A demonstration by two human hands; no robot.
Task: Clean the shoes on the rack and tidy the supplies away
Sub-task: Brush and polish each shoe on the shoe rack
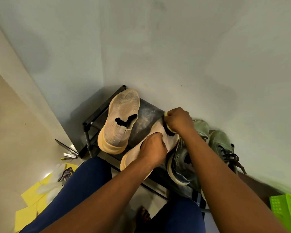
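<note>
The brushing step is in hand. A beige knit shoe is steadied on top of the black rack by the left hand, whose fingers are curled over the shoe's collar and grip it. A brush with a pale yellow back and dark bristles is gripped by the right hand, fingers closed round it, and its bristles are pressed against the toe end of the shoe. The scrubbing appears to be only partly done, since the rest of the upper and the sole edge are covered by the hands and cannot be judged.

For the next move, short strokes along the knit would likely be needed, with the left-hand grip kept firm so the shoe is not pushed toward the wall.

The held shoe is seen as a soft mesh slip-on with a thick peach sole, lying toe away from the person. Its mate is set just beside it on the left of the rack, toe toward the wall, with grey soiling visible on the toe. A pair of green laced shoes is placed to the right. A dusty white smear is seen on the rack top. Yellow cloths are scattered on the floor at the left, and a green basket is seen at the lower right.
</note>
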